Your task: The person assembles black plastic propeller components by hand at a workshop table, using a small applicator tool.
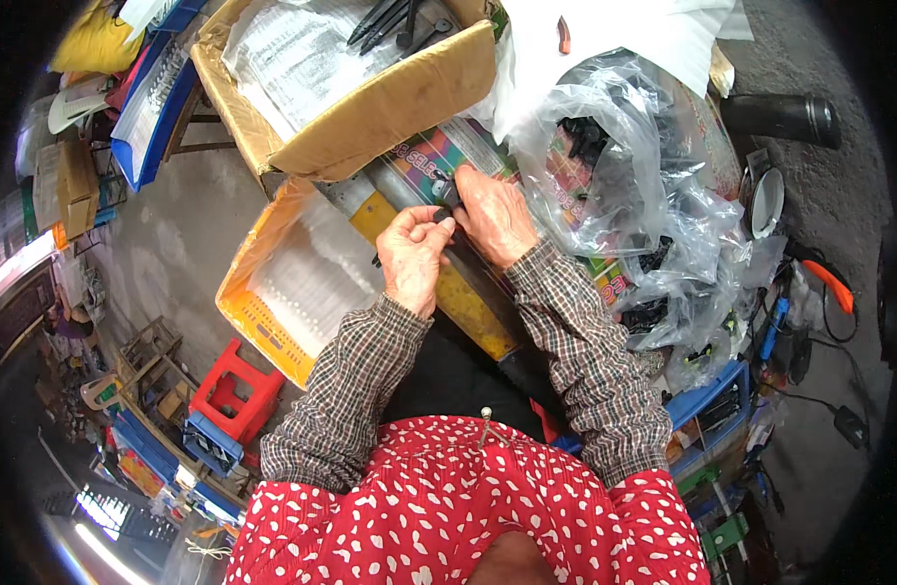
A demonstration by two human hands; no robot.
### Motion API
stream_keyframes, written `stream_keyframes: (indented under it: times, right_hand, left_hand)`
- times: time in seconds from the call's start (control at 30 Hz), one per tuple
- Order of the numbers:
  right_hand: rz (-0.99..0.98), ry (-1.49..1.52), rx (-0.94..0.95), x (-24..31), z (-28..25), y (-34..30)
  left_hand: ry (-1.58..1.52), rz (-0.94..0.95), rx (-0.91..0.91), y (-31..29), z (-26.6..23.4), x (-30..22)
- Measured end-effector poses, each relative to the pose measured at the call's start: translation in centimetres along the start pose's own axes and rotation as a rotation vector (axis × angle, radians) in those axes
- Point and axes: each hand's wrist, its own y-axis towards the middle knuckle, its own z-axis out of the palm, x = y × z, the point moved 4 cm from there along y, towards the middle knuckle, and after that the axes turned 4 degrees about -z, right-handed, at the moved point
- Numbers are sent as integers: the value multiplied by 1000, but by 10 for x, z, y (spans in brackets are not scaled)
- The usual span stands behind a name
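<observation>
My left hand (412, 257) is closed in a pinch, thumb and forefinger together on a small black piece (441, 215). Right beside it, my right hand (495, 216) is closed around a dark part with a shiny end (447, 191); its fingers hide much of it. Both hands meet over a printed, colourful board (482, 146) and a worn yellow metal strip (465, 307). The exact kind of the black pieces cannot be made out. Beyond the hands, an open cardboard box (390, 107) holds several long black parts (382, 24).
A yellow plastic crate (258, 327) with a pale lining lies left of my hands. Clear plastic bags (653, 210) with black parts crowd the right. A red stool (236, 392) stands lower left; an orange-handled tool (826, 285) and cables lie far right.
</observation>
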Motion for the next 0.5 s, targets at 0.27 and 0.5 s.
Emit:
stream_keyframes:
  times: [0.27, 0.5]
  right_hand:
    - [-162, -347, -22, -2, 6, 3]
    - [-260, -479, -112, -2, 7, -2]
  left_hand:
    - [15, 75, -30, 18, -1, 6]
    - [48, 14, -13, 22, 0, 5]
